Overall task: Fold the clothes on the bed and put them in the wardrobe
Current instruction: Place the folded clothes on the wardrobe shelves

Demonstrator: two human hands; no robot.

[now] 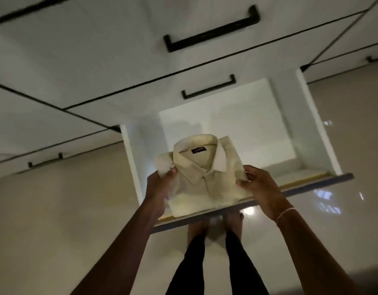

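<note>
Near: black trousers (194, 262) and bare feet (196, 226) on glossy floor (56, 209), just below near edge of drawer (311, 185), pulled open. Left hand (160, 185) gripping folded cream shirt (205, 186) at left side, thumb on top. Right hand (262, 188) pinching right side, bracelet (287, 211) on wrist. Shirt held flat, collar toward far side, dark label visible, over near part of white drawer; touching drawer bottom or not, cannot tell. Far: closed wardrobe fronts (98, 60) with black bar handles (209, 87).
</note>
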